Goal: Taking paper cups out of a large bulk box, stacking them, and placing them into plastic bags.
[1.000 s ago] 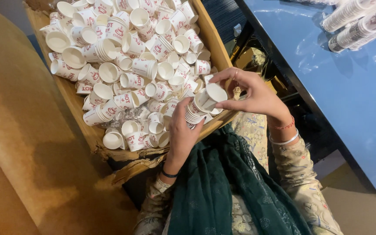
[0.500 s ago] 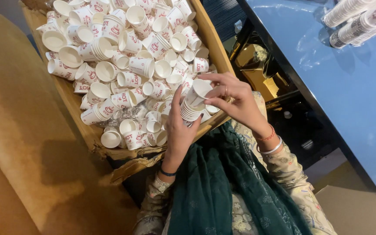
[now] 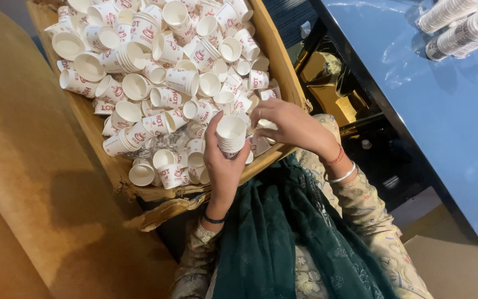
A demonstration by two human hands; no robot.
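Our left hand (image 3: pixel 223 166) grasps a stack of white paper cups (image 3: pixel 231 134), fingers wrapped around its side, over the cardboard box's (image 3: pixel 283 72) near edge. Our right hand (image 3: pixel 289 126) pinches a loose cup (image 3: pixel 265 125) just beside the stack.

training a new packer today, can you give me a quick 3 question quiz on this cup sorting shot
1. True or false: the left hand holds a nested stack of cups.
2. Where is the right hand? A) resting on the blue table B) over the loose cups at the near edge of the cardboard box C) on the green scarf
3. What lies at the blue table's far corner?

Key: 1 true. 2 B. 3 wrapped sleeves of stacked cups.
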